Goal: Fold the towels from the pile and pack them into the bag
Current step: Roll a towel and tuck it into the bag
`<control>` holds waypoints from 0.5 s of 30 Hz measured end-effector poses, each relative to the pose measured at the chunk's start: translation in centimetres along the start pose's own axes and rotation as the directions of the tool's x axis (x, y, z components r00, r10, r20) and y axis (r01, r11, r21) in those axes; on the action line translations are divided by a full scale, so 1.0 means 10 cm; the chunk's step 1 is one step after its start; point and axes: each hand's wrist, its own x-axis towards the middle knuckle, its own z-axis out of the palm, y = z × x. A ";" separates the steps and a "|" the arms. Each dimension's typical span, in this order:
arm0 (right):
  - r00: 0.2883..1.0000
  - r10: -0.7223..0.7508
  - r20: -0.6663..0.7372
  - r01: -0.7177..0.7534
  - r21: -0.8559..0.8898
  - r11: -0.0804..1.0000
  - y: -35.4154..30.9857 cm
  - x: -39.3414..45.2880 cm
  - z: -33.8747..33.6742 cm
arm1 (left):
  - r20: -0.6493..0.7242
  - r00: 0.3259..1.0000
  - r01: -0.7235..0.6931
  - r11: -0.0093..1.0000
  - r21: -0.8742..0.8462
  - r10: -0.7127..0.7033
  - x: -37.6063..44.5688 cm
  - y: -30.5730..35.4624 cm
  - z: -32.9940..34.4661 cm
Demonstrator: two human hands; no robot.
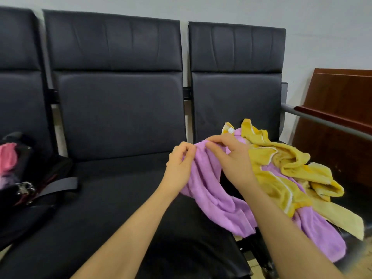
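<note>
A purple towel (213,196) hangs crumpled between the middle and right seats. My left hand (180,164) pinches its upper edge, and my right hand (231,158) grips the same edge just to the right. Behind my right hand, a heap of yellow towels (285,164) lies on the right seat, tangled with more purple cloth (322,234). A black bag (30,188) sits on the left seat with a pink towel (8,158) showing inside it.
Three black padded seats stand in a row; the middle seat (112,198) lies in front of me. A grey metal armrest (322,121) bounds the right seat. A brown wooden panel (338,117) leans against the wall at right.
</note>
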 end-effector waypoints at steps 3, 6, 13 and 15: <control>0.988 0.126 0.094 -0.132 0.059 0.990 -0.05 -0.01 0.18 | -0.045 0.999 -0.005 0.995 0.095 0.009 -0.05 -0.03 -0.37; 0.960 0.194 0.204 -0.211 0.064 0.975 -0.12 -0.06 0.43 | -0.085 0.996 0.057 0.960 0.273 -0.035 -0.12 -0.09 -0.72; 0.898 0.166 0.408 -0.194 0.028 0.981 -0.29 -0.27 1.07 | -0.050 0.993 0.115 0.763 0.636 -0.107 -0.56 -0.40 -1.44; 0.873 0.156 0.462 -0.181 0.010 0.983 -0.33 -0.34 1.24 | -0.051 0.993 0.116 0.740 0.663 -0.110 -0.65 -0.49 -1.61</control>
